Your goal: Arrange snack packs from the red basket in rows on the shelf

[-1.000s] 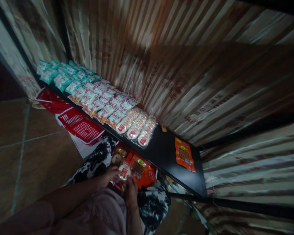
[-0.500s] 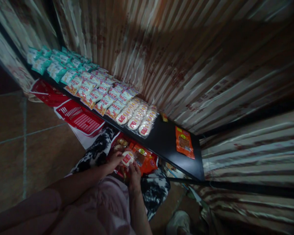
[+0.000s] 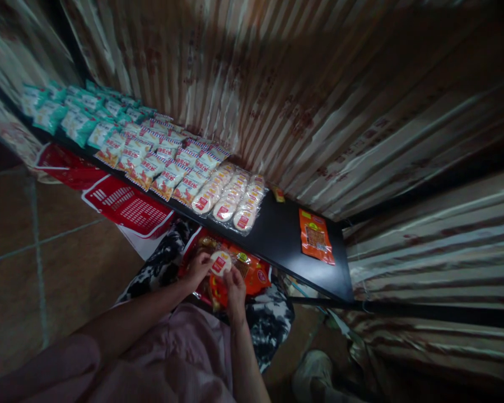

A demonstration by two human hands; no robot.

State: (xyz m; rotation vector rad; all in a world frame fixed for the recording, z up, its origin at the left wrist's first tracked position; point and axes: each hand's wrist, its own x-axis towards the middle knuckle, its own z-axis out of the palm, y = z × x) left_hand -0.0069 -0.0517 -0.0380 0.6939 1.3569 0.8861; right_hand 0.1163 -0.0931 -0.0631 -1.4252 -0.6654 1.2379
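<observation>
My left hand (image 3: 197, 270) and my right hand (image 3: 236, 280) both grip a round white snack pack with a red label (image 3: 220, 262), held over a black-and-white patterned bag (image 3: 269, 330) full of orange packets (image 3: 252, 275). Beyond the hands runs a black shelf (image 3: 277, 238). Rows of the same round packs (image 3: 231, 198) lie on it, to the right of red-and-white packets (image 3: 159, 165) and teal packets (image 3: 67, 112). A single orange packet (image 3: 316, 243) lies near the shelf's right end.
Corrugated metal sheeting (image 3: 319, 101) backs the shelf and wraps round the right side. Red plastic baskets (image 3: 128, 207) sit on the tiled floor (image 3: 46, 252) below the shelf's left part. A foot or shoe (image 3: 319, 369) shows at the bottom right.
The view has shifted a little left and down. Both hands have lifted the round pack slightly, and it now sits upright between the fingers above the bag.
</observation>
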